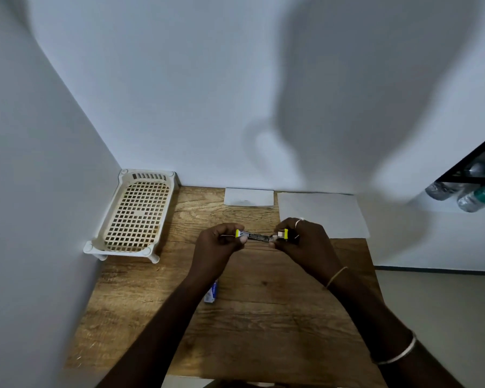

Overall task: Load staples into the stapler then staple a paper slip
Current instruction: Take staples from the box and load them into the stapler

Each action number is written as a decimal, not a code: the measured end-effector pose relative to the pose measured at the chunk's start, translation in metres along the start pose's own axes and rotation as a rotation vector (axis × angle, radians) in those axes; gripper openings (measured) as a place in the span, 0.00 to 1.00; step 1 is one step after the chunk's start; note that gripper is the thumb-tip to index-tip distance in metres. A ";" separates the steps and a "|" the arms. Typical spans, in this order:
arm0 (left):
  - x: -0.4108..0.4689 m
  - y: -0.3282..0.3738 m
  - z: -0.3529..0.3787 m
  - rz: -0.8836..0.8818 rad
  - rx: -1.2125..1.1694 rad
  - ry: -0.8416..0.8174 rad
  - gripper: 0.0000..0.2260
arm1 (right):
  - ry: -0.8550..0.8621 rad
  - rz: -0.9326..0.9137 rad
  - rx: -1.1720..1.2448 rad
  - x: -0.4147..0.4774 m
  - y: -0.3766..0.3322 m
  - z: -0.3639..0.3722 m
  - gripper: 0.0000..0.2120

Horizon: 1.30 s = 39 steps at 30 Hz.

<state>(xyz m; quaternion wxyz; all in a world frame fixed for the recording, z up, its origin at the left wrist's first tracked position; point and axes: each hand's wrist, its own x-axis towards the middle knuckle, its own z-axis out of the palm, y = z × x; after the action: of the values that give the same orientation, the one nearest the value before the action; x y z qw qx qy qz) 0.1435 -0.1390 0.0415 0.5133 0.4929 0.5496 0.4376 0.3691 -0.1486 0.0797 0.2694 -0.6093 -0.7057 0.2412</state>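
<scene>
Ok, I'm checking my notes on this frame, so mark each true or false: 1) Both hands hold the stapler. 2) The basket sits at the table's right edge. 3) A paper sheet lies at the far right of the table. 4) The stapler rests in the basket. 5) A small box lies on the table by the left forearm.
1) True: the left hand and right hand hold the stapler at its two ends.
2) False: the basket is at the far left, by the wall.
3) True: the paper sheet lies there.
4) False: it is held above the table.
5) True: the small box shows there, partly hidden.
</scene>
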 end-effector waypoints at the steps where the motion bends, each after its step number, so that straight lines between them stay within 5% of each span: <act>1: -0.001 0.003 0.002 0.006 -0.052 -0.010 0.10 | -0.005 -0.025 0.013 0.003 -0.006 -0.005 0.09; 7: -0.005 0.011 0.016 0.065 -0.259 -0.076 0.09 | -0.055 -0.148 0.011 0.010 -0.022 -0.014 0.09; 14: -0.011 0.000 0.019 0.063 -0.348 -0.126 0.11 | -0.287 0.070 0.295 0.007 -0.005 -0.010 0.17; 18: -0.018 -0.011 0.021 0.077 -0.278 -0.212 0.11 | -0.321 0.120 0.177 0.001 0.006 -0.002 0.25; 24: -0.027 -0.043 0.024 0.137 0.246 -0.316 0.28 | -0.231 0.072 -0.084 -0.022 0.024 0.034 0.18; 29: -0.026 -0.066 0.031 0.328 0.563 -0.315 0.19 | -0.188 0.091 -0.205 -0.037 0.038 0.062 0.15; 39: -0.019 -0.100 0.047 0.313 0.796 -0.381 0.20 | -0.178 0.099 -0.249 -0.049 0.063 0.091 0.13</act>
<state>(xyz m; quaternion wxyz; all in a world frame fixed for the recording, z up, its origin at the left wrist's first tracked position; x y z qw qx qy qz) 0.1803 -0.1722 -0.0586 0.3038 0.8000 0.4898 0.1667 0.3591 -0.1897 -0.0343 0.1158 -0.6483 -0.7203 0.2177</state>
